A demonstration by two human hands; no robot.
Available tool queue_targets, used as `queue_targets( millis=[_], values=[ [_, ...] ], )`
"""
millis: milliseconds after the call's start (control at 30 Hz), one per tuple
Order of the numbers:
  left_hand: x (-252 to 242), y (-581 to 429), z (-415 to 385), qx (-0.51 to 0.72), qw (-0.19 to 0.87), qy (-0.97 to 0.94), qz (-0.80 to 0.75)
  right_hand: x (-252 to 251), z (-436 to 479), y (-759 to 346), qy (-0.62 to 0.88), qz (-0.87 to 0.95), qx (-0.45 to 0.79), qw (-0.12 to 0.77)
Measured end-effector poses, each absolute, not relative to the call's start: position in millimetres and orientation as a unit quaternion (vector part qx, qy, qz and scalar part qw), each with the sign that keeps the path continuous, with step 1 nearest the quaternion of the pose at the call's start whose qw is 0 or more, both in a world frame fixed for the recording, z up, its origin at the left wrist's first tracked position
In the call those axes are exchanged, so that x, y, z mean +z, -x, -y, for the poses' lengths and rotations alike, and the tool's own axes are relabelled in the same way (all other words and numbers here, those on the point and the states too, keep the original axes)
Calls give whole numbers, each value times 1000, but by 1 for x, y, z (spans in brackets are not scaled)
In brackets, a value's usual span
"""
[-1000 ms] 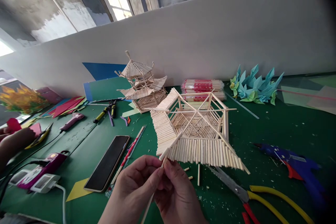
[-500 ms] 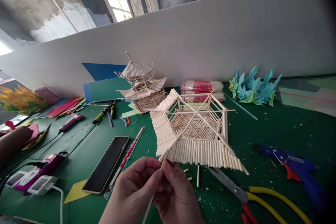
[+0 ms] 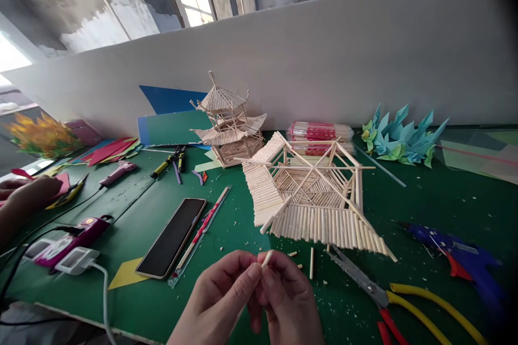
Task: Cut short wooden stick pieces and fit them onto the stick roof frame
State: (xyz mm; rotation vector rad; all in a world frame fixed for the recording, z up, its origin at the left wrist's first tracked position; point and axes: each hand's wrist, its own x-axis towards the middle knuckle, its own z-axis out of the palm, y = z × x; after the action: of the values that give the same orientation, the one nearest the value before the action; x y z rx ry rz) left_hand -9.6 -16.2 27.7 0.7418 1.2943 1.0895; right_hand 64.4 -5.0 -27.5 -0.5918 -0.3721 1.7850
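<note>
My left hand (image 3: pixel 224 294) and my right hand (image 3: pixel 292 294) meet at the fingertips near the table's front. Between them both hands pinch a thin wooden stick (image 3: pixel 267 257); only its pale end shows, the rest being hidden by the fingers. Just beyond stands a half-roofed pavilion model (image 3: pixel 324 225) built of such sticks, apart from my hands. Its front and left roof sides are covered with rows of sticks, while the other parts show bare beams. A short cut stick (image 3: pixel 311 263) and smaller offcuts lie in front of it.
Scissors (image 3: pixel 376 292) and a blue glue gun (image 3: pixel 449 250) lie to the right. On the left are a phone (image 3: pixel 172 238), a packet of sticks (image 3: pixel 202 234) and a power strip (image 3: pixel 73 242). Behind stand a pagoda model (image 3: pixel 226 129) and stick bundles (image 3: pixel 319 132). Another person's hand (image 3: pixel 30 194) is far left.
My hands have drawn back from the pavilion's front left roof corner, taking the stick with them. The stick's long lower end no longer shows. The view has shifted slightly.
</note>
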Motion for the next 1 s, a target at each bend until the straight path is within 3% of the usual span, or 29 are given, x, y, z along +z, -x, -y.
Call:
queue_targets(
  millis=[300,433,567,633,733,800,867,933,1000],
  values=[
    [15,12,16,417,680,-303,-522,-39,14,-79,307,217,700,607],
    [17,10,17,411,676,-290,-539,-47,13,-84,284,276,685,611],
    [12,14,17,391,634,-352,-566,-53,19,-97,405,313,627,587],
    [7,19,18,373,576,-429,-587,-54,23,-116,471,363,561,576],
    [-4,23,17,376,396,-600,-585,-59,29,-170,602,457,355,551],
    [-12,23,15,380,281,-695,-542,-69,33,-216,689,529,173,464],
    [-19,19,12,381,210,-752,-494,-81,36,-260,684,626,40,373],
    [-25,12,8,373,154,-792,-457,-92,40,-291,690,676,5,258],
    [-30,4,3,351,94,-825,-432,-97,41,-305,687,699,0,197]
  ],
)
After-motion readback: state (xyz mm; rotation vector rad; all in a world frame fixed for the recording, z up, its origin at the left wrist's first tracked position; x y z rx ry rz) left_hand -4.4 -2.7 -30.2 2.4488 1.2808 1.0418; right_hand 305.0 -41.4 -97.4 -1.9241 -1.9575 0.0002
